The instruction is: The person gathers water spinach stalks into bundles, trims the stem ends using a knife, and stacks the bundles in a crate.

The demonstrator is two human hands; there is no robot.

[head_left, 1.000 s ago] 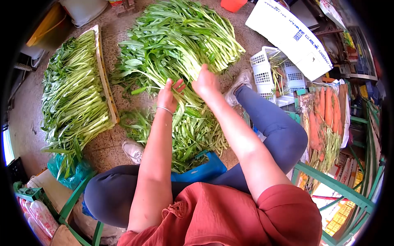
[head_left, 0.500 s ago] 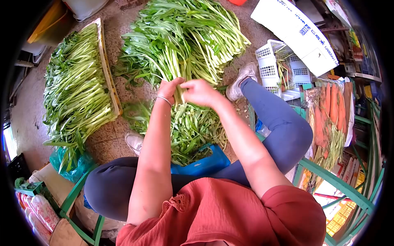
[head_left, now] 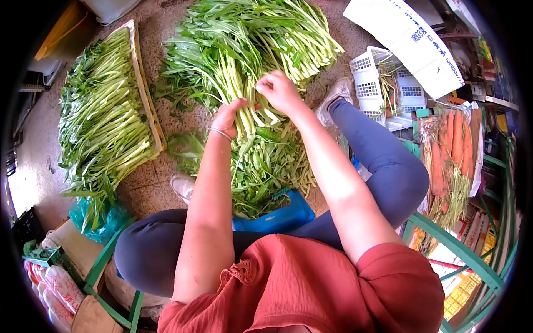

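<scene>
My left hand (head_left: 226, 117), with a bracelet on its wrist, is wrapped round the stems of a bunch of leafy greens (head_left: 230, 69). The bunch's pale cut ends point toward me. Just right of the stems is my right hand (head_left: 277, 91), fingers curled in a pinch; whatever is between them is too small to make out. A large heap of greens (head_left: 300, 41) lies on the floor beyond. Below my hands, loose leaves and stem pieces (head_left: 261, 172) pile up over a blue container (head_left: 288, 213).
To the left, stacked greens (head_left: 102, 116) lie on a flat tray (head_left: 145, 89). At the right are a white basket (head_left: 366, 86), a white foam box (head_left: 408, 44) and carrots (head_left: 456, 139) beside a green metal frame (head_left: 461, 250). A teal bag (head_left: 100, 219) sits lower left.
My left hand has closed round a bunch and drawn it toward me, away from the heap. My right hand has moved up and right from the stems since half a second ago.
</scene>
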